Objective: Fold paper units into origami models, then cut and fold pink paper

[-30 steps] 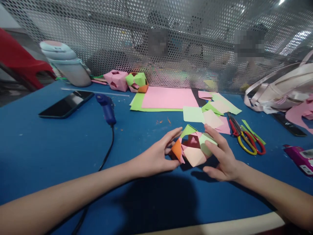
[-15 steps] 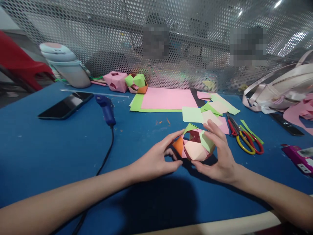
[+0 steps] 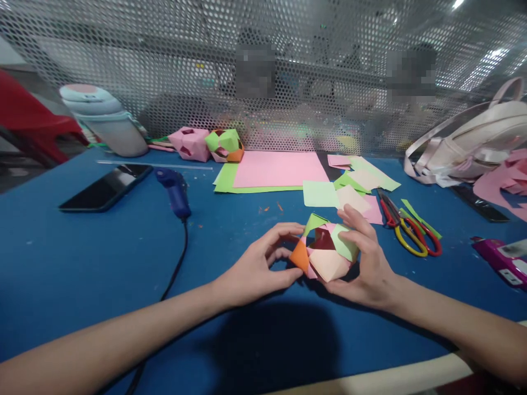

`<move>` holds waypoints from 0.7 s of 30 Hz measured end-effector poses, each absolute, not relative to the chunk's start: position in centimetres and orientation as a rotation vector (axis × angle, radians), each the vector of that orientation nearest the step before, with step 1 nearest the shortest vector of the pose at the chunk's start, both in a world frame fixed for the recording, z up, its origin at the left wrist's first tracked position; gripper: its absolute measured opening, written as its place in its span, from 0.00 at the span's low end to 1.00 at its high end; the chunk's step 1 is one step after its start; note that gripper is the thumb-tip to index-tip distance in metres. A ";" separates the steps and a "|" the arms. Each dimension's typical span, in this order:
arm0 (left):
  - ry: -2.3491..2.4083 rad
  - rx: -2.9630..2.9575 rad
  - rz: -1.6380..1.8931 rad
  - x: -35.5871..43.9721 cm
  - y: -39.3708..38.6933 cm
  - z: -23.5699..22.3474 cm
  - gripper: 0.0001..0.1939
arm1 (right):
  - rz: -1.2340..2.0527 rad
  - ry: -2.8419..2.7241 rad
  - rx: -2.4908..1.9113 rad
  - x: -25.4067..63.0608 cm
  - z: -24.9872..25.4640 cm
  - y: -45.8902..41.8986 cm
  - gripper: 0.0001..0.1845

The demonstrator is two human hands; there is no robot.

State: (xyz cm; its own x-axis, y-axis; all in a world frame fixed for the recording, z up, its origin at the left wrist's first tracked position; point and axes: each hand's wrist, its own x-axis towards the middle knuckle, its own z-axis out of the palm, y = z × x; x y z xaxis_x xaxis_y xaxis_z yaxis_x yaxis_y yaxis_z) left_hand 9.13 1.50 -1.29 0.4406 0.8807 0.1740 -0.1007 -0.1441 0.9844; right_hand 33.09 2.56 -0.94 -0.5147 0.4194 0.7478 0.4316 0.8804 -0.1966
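The left hand (image 3: pixel 257 269) and right hand (image 3: pixel 370 269) are curled with fingers and thumbs against opposite sides of an openwork paper ball (image 3: pixel 328 263) between them; squeezing unevenly could crease its thin panels or pop a joint. Left of the left hand, the blue glue gun (image 3: pixel 175 195) trails its cord (image 3: pixel 179 258) under the left forearm (image 3: pixel 123 334), so a sweep of that arm might snag it.

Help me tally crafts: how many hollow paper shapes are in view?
3: a pink shape and a green-and-orange shape side by side before the metal mesh, and a multicoloured shape between the left hand and right hand. More could hide behind the bag.
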 end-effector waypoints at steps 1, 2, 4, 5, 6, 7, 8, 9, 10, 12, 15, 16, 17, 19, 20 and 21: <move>0.739 1.429 0.988 9.2 1.5 -1.4 0.29 | -0.003 -2.171 -0.608 33.1 -0.9 2.5 0.44; 0.743 1.398 0.983 9.2 1.5 -1.5 0.32 | 0.015 -2.171 -0.606 33.1 -0.8 2.5 0.43; 0.743 1.366 0.992 9.3 1.5 -1.7 0.39 | 0.056 -2.178 -0.597 33.1 -0.6 2.4 0.42; 0.732 1.369 0.990 9.3 1.6 -1.9 0.43 | 0.078 -2.185 -0.588 33.2 -0.5 2.3 0.42; 0.716 1.378 0.978 9.3 1.6 -2.0 0.46 | 0.099 -2.196 -0.579 33.2 -0.4 2.3 0.42; 0.698 1.392 0.949 9.3 1.7 -2.1 0.48 | 0.120 -2.211 -0.570 33.3 -0.2 2.2 0.42; 0.684 1.406 0.914 9.2 1.7 -2.2 0.49 | 0.141 -2.229 -0.564 33.4 -0.1 2.2 0.42; 0.676 1.420 0.881 9.2 1.7 -2.2 0.50 | 0.159 -2.250 -0.560 33.5 0.1 2.1 0.42; 0.674 1.433 0.858 9.2 1.7 -2.2 0.50 | 0.178 -2.273 -0.557 33.6 0.4 2.1 0.42; 0.700 1.467 0.846 9.1 1.6 -2.1 0.50 | 0.221 -2.319 -0.553 33.8 0.9 1.9 0.42; 0.748 1.538 0.850 9.1 1.6 -1.8 0.50 | 0.271 -2.364 -0.562 33.9 1.7 1.7 0.41; 0.756 1.560 0.846 9.1 1.5 -1.7 0.50 | 0.282 -2.370 -0.563 34.0 1.9 1.6 0.41; 0.760 1.581 0.842 9.0 1.5 -1.6 0.50 | 0.290 -2.375 -0.563 34.0 2.2 1.6 0.40; 0.765 1.616 0.832 8.9 1.5 -1.5 0.49 | 0.314 -2.390 -0.563 34.2 2.7 1.4 0.41; 0.769 1.634 0.831 8.9 1.5 -1.5 0.49 | 0.335 -2.403 -0.573 34.3 2.9 1.4 0.41; 0.776 1.656 0.832 8.9 1.5 -1.4 0.49 | 0.360 -2.416 -0.587 34.4 3.2 1.3 0.41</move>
State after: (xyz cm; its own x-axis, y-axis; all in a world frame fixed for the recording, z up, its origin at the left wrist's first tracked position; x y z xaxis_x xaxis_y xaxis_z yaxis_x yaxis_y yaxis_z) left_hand 8.87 1.53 -1.39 0.5434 0.8283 0.1367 0.0782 -0.2121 0.9741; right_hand 34.36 1.31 3.19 -0.7095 0.4904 0.5060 0.3219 0.8643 -0.3864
